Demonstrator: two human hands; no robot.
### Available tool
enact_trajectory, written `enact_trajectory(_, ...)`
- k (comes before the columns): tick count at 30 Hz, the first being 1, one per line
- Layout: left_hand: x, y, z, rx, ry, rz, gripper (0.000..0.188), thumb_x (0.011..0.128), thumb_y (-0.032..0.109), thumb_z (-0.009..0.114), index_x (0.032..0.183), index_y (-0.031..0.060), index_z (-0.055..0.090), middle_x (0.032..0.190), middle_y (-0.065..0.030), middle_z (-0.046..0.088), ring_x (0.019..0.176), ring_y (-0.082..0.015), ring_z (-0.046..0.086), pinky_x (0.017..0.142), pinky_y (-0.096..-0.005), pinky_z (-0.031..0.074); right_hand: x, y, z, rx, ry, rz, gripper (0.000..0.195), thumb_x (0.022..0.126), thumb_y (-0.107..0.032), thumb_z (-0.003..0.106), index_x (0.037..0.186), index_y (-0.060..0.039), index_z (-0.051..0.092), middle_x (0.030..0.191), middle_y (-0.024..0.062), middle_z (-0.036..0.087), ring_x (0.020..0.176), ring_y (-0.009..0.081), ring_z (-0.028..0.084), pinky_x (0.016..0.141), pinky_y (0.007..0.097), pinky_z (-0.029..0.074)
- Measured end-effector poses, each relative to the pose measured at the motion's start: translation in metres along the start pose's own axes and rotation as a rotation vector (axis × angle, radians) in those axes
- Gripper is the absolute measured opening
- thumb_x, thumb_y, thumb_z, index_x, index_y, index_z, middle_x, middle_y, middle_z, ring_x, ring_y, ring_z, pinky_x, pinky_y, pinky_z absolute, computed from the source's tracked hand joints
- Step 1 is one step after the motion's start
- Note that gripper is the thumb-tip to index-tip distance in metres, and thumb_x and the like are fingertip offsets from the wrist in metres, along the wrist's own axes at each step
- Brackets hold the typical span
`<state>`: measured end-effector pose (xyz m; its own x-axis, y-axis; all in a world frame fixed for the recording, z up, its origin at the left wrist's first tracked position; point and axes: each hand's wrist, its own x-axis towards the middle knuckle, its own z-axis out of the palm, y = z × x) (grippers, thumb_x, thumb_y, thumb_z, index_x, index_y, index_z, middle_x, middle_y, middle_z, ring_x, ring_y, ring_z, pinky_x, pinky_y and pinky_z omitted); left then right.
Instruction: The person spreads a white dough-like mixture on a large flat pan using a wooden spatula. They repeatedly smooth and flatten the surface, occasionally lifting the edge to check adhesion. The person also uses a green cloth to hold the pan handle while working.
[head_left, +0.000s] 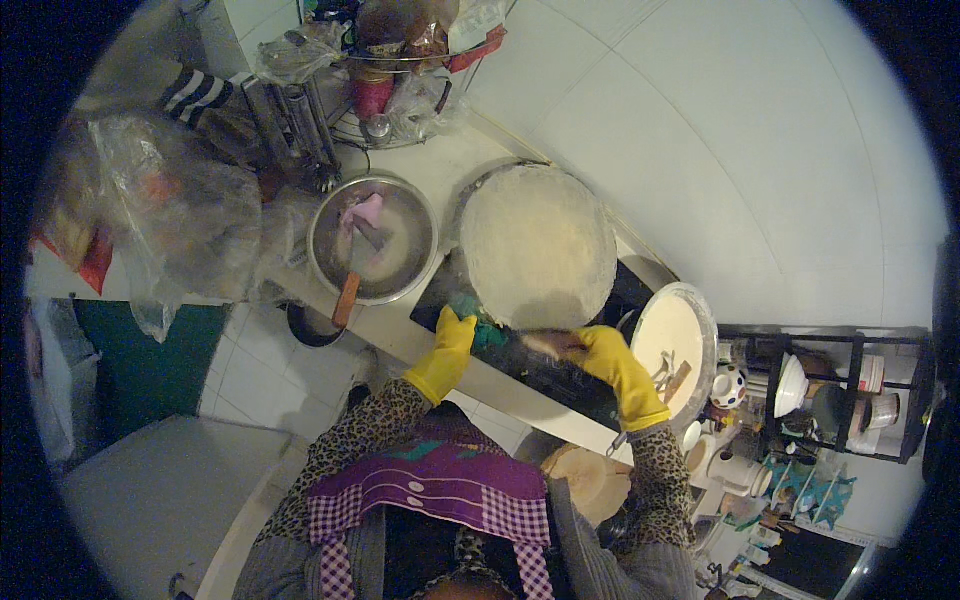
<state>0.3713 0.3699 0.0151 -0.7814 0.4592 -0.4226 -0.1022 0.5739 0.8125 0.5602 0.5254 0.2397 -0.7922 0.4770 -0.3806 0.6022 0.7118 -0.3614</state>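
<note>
A large round pan (469, 196) stands on a black cooktop (555, 375), with a thin pale sheet of batter or dough (536, 240) spread across it. My left hand (444, 352), in a yellow rubber glove, is closed on a green cloth (484, 330) at the pan's near left edge. In a matching glove, my right hand (611, 367) grips a flat wooden tool (551, 343) at the near rim; its exact shape is blurred. Left of the pan sits a steel bowl (427, 274) holding cloudy liquid, a pink cloth (367, 210) and a scraper with a wooden handle (346, 300).
A tilted-looking basin of pale batter (675, 330) with utensils stands at the right, close to my right forearm. Clear plastic bags (187, 225) lie at the left. Beyond the bowl is a wire rack (405, 58). A black dish shelf (847, 390) stands far right; a round wooden block (589, 480) is below the counter.
</note>
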Motion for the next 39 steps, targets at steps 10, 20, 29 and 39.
enact_trajectory(10,-0.001,0.023,-0.028,-0.317,-0.085,-0.042,0.038,0.081,0.005,0.067,0.119,0.0020,0.060,0.105,-0.0117,0.066,0.097,-0.0255,0.063,0.087,-0.0363,0.050,0.208,0.018,-0.049,-0.365,0.710,0.193,0.023,0.094,-0.026,0.052,0.107,-0.0114,0.066,0.089,0.0174,0.071,0.080,0.0387,0.069,0.070,0.0488,0.052)
enact_trajectory(20,0.011,0.021,-0.015,-0.182,-0.028,-0.017,0.043,0.081,0.007,0.070,0.122,0.0017,0.060,0.114,-0.0180,0.066,0.109,-0.0334,0.062,0.098,-0.0390,0.047,0.168,-0.015,0.019,-0.387,0.178,0.111,0.028,0.094,-0.030,0.054,0.112,-0.0116,0.065,0.093,0.0201,0.072,0.088,0.0376,0.069,0.076,0.0491,0.053)
enact_trajectory(29,0.002,0.060,-0.049,-0.217,-0.084,-0.056,0.044,0.083,0.008,0.070,0.124,0.0007,0.059,0.117,-0.0184,0.066,0.111,-0.0324,0.062,0.098,-0.0389,0.047,0.177,0.044,-0.043,-0.110,0.513,0.653,0.040,0.082,-0.030,0.065,0.108,0.0007,0.066,0.107,0.0253,0.068,0.102,0.0423,0.064,0.089,0.0489,0.050)
enact_trajectory(39,0.013,0.032,-0.027,-0.187,-0.073,-0.017,0.049,0.085,0.017,0.071,0.128,0.0012,0.054,0.126,-0.0216,0.060,0.117,-0.0383,0.058,0.100,-0.0425,0.046,0.247,0.011,-0.043,-0.364,0.375,0.256,0.028,0.083,-0.026,0.062,0.105,-0.0098,0.070,0.106,0.0195,0.069,0.103,0.0396,0.064,0.088,0.0480,0.051)
